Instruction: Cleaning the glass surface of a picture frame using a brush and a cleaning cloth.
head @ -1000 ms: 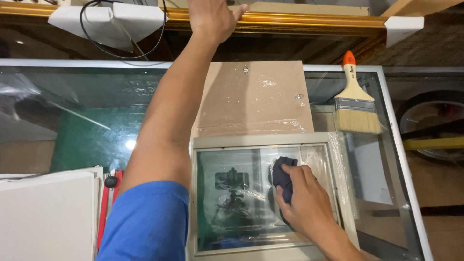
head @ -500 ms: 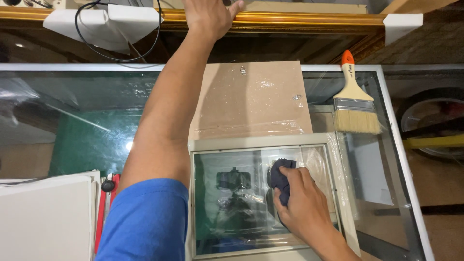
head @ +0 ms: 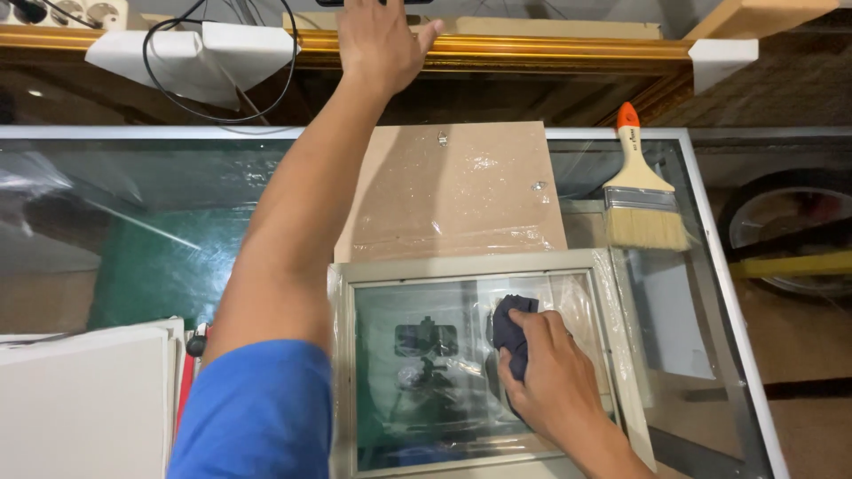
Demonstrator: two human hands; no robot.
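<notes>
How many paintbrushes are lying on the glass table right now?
1. The paintbrush, with an orange-tipped handle and pale bristles, lies on the glass table at its right side, beyond the picture frame. Others may lie outside the view.

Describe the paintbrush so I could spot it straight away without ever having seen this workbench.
Start at the glass-topped table and go to its far right corner. There, right of the brown backing board and beyond the pale picture frame, lies the paintbrush. It alone has an orange-tipped pale handle and a wide fan of light bristles pointing toward the person.

Bare glass tabletop [head: 160,222] left (paintbrush [head: 641,191] right)
</notes>
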